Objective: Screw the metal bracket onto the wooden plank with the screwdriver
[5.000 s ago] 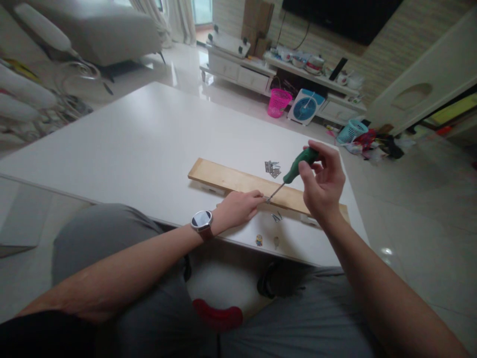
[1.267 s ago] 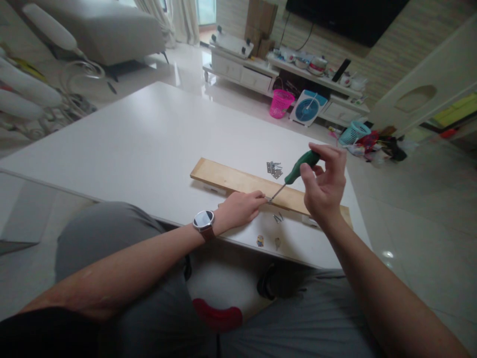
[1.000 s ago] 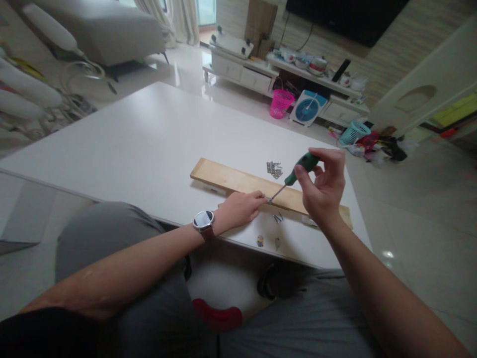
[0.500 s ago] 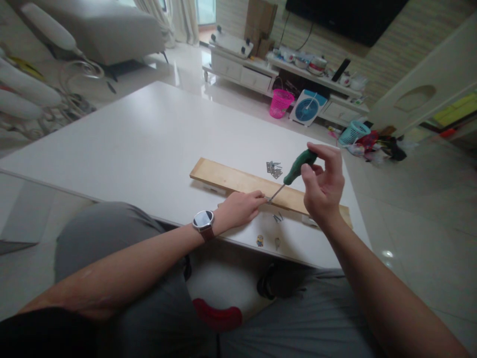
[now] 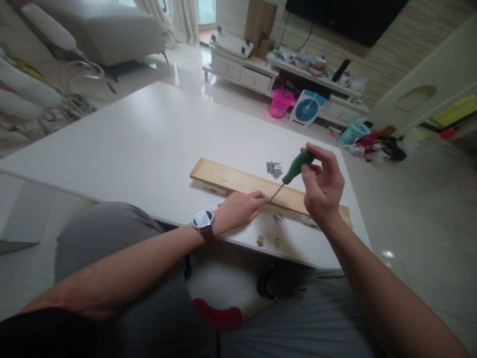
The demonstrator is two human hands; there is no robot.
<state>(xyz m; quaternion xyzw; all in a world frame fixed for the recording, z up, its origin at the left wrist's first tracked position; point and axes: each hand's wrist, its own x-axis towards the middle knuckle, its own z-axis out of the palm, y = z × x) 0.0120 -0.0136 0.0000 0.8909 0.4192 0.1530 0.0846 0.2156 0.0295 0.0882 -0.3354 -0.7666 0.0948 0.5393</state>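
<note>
My right hand (image 5: 324, 184) is closed around the green handle of a screwdriver (image 5: 297, 167), which slants down to the left. Its tip meets the near edge of a long wooden board (image 5: 231, 177), where a small metal piece (image 5: 269, 199) shows. With fingers pressed together, my left hand (image 5: 243, 208) pinches that piece against the board's edge; most of it is hidden. Beyond the board lies a small heap of metal hinges (image 5: 275, 170). Several screws (image 5: 278, 218) rest on the near side.
White supports (image 5: 214, 188) sit under the board on the white table (image 5: 122, 144). A small yellow-and-blue figure (image 5: 260, 241) and a small pale object (image 5: 277, 242) lie near the table's front edge. A pink basket (image 5: 281, 103) and a box fan (image 5: 307, 108) stand beyond.
The screwdriver's handle and the fingers of my right hand have shifted slightly left. My left hand and the board have stayed in place.
</note>
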